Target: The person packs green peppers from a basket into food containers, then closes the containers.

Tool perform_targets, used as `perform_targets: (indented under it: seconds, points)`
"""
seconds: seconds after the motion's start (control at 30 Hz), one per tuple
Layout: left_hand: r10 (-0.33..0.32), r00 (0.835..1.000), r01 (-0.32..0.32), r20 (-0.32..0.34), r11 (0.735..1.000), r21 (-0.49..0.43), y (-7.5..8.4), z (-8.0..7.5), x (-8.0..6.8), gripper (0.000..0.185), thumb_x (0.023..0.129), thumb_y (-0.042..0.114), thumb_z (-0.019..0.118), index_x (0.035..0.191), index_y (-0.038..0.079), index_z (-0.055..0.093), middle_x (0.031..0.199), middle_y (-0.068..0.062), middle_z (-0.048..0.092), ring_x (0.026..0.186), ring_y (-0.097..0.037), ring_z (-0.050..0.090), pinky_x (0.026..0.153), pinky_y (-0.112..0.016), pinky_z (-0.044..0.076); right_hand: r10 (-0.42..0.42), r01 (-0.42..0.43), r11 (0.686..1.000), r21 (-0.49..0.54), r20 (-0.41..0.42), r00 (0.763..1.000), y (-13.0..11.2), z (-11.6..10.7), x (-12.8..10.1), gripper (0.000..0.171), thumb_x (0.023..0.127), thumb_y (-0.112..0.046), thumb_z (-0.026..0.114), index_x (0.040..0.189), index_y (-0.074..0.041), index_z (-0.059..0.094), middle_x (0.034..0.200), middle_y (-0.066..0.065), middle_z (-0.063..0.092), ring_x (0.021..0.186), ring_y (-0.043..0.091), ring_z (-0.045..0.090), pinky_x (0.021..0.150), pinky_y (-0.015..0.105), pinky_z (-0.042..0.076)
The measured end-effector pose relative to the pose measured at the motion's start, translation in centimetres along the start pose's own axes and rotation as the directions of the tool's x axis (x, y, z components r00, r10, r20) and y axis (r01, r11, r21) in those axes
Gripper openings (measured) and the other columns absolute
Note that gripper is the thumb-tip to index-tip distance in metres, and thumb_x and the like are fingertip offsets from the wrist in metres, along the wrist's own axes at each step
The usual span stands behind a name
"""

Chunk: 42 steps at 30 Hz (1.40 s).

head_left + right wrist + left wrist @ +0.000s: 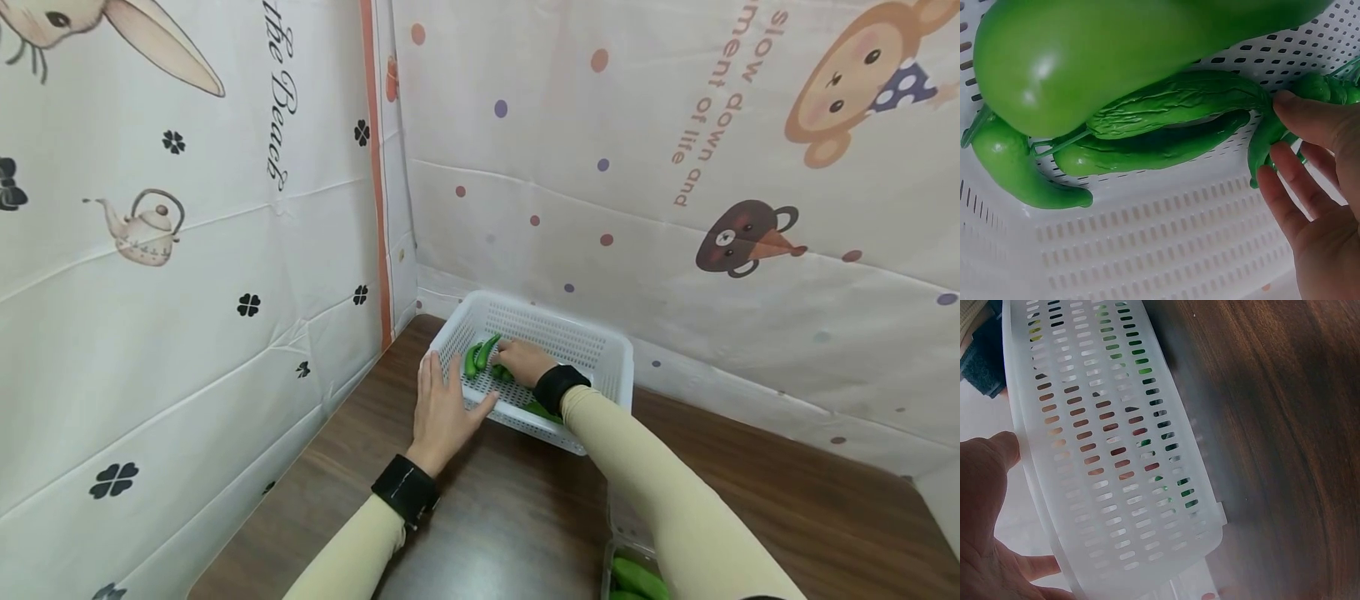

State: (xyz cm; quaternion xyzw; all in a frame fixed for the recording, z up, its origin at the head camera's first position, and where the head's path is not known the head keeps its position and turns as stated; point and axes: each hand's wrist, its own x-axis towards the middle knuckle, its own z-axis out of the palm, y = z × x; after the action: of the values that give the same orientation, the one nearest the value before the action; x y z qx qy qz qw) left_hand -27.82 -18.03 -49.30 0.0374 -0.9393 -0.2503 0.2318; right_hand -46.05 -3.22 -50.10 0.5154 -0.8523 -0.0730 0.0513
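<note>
A white perforated plastic basket (615, 350) holds several green vegetables. My left hand (440, 408) rests at its near left corner with fingers spread, touching the rim (1025, 447). My right hand (525, 362) reaches inside, thumb and fingers around a small green pepper (1262, 140). Beside that pepper lie a wrinkled green pepper (1179, 103) and a smooth one (1154, 150). A curved pepper (1016, 165) and a large, light green rounded vegetable (1085, 56) appear farther left in the right wrist view. Two peppers (483, 354) lie left of my right hand in the head view.
A clear plastic box (609, 567) with green vegetables (637, 577) stands at the table's near edge, partly hidden by my right sleeve. Printed cloth walls (525, 150) rise behind and to the left of the brown wooden table (495, 517).
</note>
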Motion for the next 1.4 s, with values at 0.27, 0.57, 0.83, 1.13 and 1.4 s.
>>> perform_targets:
  seconds: [0.27, 0.57, 0.83, 1.13, 1.4]
  points:
    - [0.013, 1.0, -0.013, 0.002, 1.0, 0.016, 0.3, 0.0, 0.0, 0.091, 0.09, 0.062, 0.07, 0.151, -0.001, 0.044, 0.155, -0.04, 0.031, 0.149, -0.051, 0.026, 0.121, -0.058, 0.024, -0.001, 0.001, 1.0, -0.008, 0.021, 1.0, 0.4, 0.1, -0.4, 0.032, 0.095, 0.002, 0.067, 0.12, -0.016, 0.078, 0.113, 0.007, 0.073, 0.102, 0.025, 0.069, 0.092, 0.038, 0.057]
    - [0.023, 1.0, -0.023, -0.001, 1.0, 0.017, 0.7, 0.2, 0.0, 0.091, 0.091, 0.063, 0.068, 0.151, -0.001, 0.044, 0.155, -0.04, 0.031, 0.148, -0.051, 0.026, 0.121, -0.058, 0.025, 0.018, -0.017, 1.0, -0.021, 0.041, 0.999, 0.6, -0.2, -1.0, 0.035, 0.095, 0.002, 0.067, 0.123, -0.016, 0.076, 0.118, 0.007, 0.073, 0.105, 0.026, 0.068, 0.095, 0.039, 0.056]
    - [0.032, 0.999, -0.032, 0.005, 0.999, 0.016, 1.1, 0.2, -0.2, 0.091, 0.09, 0.062, 0.069, 0.151, -0.002, 0.044, 0.155, -0.04, 0.031, 0.148, -0.052, 0.028, 0.121, -0.058, 0.025, 0.042, -0.041, 0.999, -0.01, 0.074, 0.996, 0.1, -0.7, -1.5, 0.039, 0.094, 0.003, 0.067, 0.127, -0.016, 0.074, 0.124, 0.008, 0.072, 0.11, 0.03, 0.067, 0.097, 0.043, 0.055]
    - [0.036, 0.999, -0.035, -0.015, 0.999, 0.022, 0.9, 0.2, -0.4, 0.09, 0.09, 0.061, 0.07, 0.149, -0.002, 0.046, 0.153, -0.039, 0.035, 0.147, -0.051, 0.03, 0.12, -0.059, 0.027, 0.021, -0.019, 0.999, -0.038, 0.033, 0.999, -0.4, -1.7, -1.8, 0.035, 0.095, -0.003, 0.07, 0.128, -0.017, 0.072, 0.125, 0.007, 0.071, 0.112, 0.028, 0.066, 0.098, 0.042, 0.054]
    - [0.035, 0.999, -0.034, -0.018, 0.999, 0.037, 0.4, 0.1, -0.2, 0.09, 0.092, 0.061, 0.067, 0.151, -0.002, 0.043, 0.155, -0.039, 0.033, 0.147, -0.051, 0.029, 0.124, -0.057, 0.02, -0.025, 0.025, 0.999, -0.045, -0.005, 1.0, -0.4, -4.0, -1.4, 0.039, 0.09, -0.006, 0.078, 0.128, -0.012, 0.071, 0.121, 0.009, 0.071, 0.106, 0.029, 0.066, 0.09, 0.04, 0.057]
